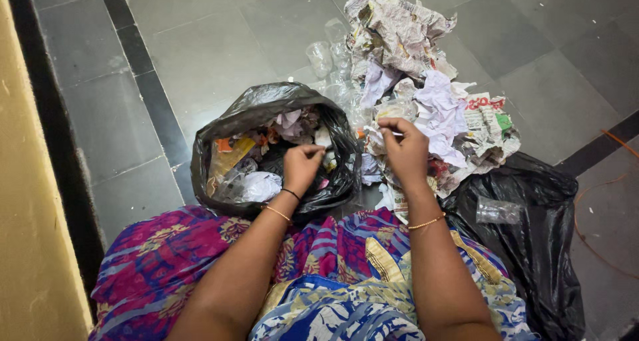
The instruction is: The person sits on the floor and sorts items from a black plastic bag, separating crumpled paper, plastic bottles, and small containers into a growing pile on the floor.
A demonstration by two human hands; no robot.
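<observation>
Thin glossy plastic, black and creased, for the open bag [263,111], with wrinkled paper scraps and clear film inside. Same shiny black plastic on the flat bag [532,228] at right, a small clear plastic piece [498,211] lying on it. Crumpled newsprint in the pile [413,68], matt and rough, mixed with soft white tissue-like paper. Clear, glassy plastic cups [326,54] beside the pile. Smooth grey stone-like tiles on the floor [219,34], slightly reflecting. Printed soft cloth over the lap [166,261]. Thin shiny metal-looking bangles on both wrists.
</observation>
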